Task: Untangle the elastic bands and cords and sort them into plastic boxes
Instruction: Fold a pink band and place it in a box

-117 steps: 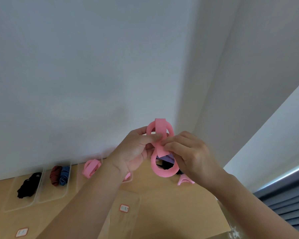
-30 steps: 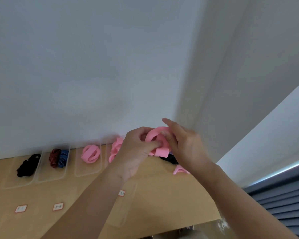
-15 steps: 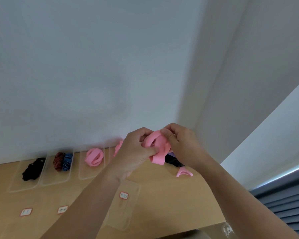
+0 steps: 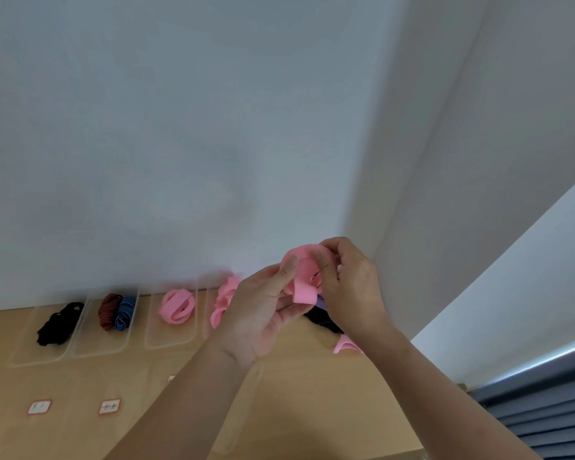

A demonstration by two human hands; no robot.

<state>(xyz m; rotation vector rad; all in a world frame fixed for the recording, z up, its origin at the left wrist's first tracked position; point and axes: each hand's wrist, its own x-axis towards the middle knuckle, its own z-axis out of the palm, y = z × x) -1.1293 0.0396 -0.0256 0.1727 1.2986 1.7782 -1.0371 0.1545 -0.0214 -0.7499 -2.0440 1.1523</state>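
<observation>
From the head view, both hands are raised above the wooden worktop, with a wide pink elastic band caught between them. The left hand comes up from below, and its thumb and fingers pinch the band's left fold. The right hand closes in from the right, its fingers curled over the top loop and nipping it.

The band is soft, flat and ribbon-like, doubled into loops that stand roughly upright, with a free fold hanging below. The clear plastic boxes lie lower and to the left, so I judge the left hand the nearer for a drop. One box holds a coiled pink band, and another just beside the left wrist holds more pink ones.

Further left are striped red and blue bands and a black cord. Under the right hand lies an unsorted heap of black, purple and pink.
</observation>
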